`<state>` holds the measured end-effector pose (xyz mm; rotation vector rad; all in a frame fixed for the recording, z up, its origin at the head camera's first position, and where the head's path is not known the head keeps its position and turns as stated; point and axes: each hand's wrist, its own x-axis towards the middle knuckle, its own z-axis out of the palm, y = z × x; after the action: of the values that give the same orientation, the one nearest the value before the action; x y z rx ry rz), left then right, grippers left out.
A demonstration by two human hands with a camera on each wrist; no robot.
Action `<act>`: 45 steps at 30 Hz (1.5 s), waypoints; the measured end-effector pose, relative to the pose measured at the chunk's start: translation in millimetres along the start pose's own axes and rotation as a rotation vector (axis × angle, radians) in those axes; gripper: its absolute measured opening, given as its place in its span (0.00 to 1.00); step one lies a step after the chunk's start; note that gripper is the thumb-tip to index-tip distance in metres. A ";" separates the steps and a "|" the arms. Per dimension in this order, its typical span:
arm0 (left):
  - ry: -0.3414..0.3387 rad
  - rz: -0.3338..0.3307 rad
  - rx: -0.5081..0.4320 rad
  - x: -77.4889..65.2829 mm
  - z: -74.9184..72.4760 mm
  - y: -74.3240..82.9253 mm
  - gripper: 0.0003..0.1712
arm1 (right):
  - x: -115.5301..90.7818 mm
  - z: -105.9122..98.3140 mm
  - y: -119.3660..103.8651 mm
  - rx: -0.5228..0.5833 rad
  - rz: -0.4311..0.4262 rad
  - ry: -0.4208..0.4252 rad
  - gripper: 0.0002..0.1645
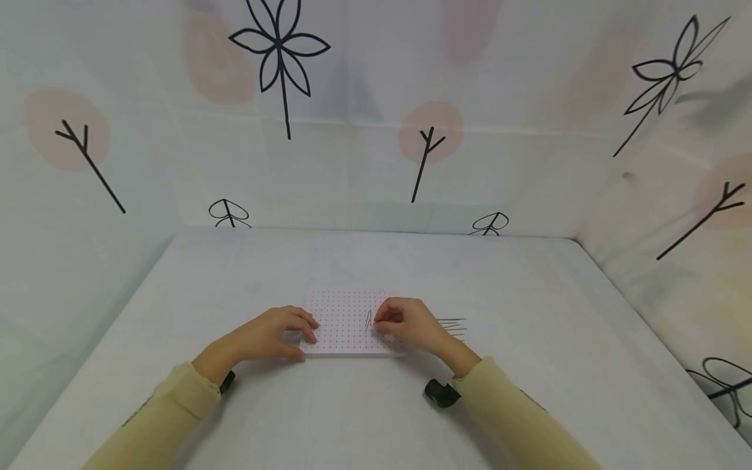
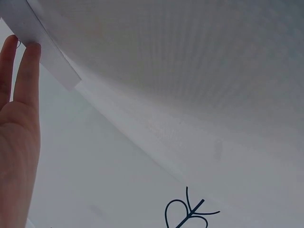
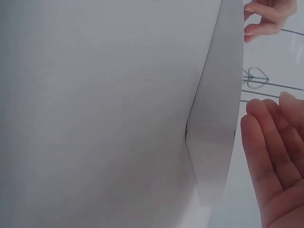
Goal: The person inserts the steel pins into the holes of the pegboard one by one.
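A white board (image 1: 341,336) with rows of small dots lies flat on the table. My left hand (image 1: 270,333) rests at its left edge, fingers relaxed over the top and thumb by the front corner. In the left wrist view, two fingers (image 2: 27,71) touch the board's side. Over the board's right half, my right hand (image 1: 414,323) pinches a thin stick between thumb and forefinger, mostly hidden by the fingertips. Thin dark sticks (image 1: 368,320) stand upright in the board just left of those fingertips. The right wrist view shows the curled fingers (image 3: 268,137) beside the board's edge.
Several more thin sticks (image 1: 452,319) lie on the white table (image 1: 352,411), right of the board and partly behind my right hand. Black wrist cameras (image 1: 440,393) sit under both sleeves. White cloth (image 1: 352,170) with plant drawings hangs around the table.
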<state>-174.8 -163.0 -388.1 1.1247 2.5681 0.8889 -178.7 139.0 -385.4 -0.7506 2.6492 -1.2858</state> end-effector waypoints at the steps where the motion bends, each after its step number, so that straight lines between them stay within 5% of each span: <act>1: 0.000 0.001 0.000 0.0 -0.1 0.3 0.12 | -1.2 -1.1 0.2 0.000 -0.001 0.002 0.06; 45: 0.008 0.015 0.004 0.0 0.7 -1.1 0.13 | -39.0 -51.2 38.8 -0.051 0.097 0.084 0.05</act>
<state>-175.1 -163.2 -389.3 1.1455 2.5717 0.8940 -174.9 214.0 -386.9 -0.5784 2.7566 -1.2565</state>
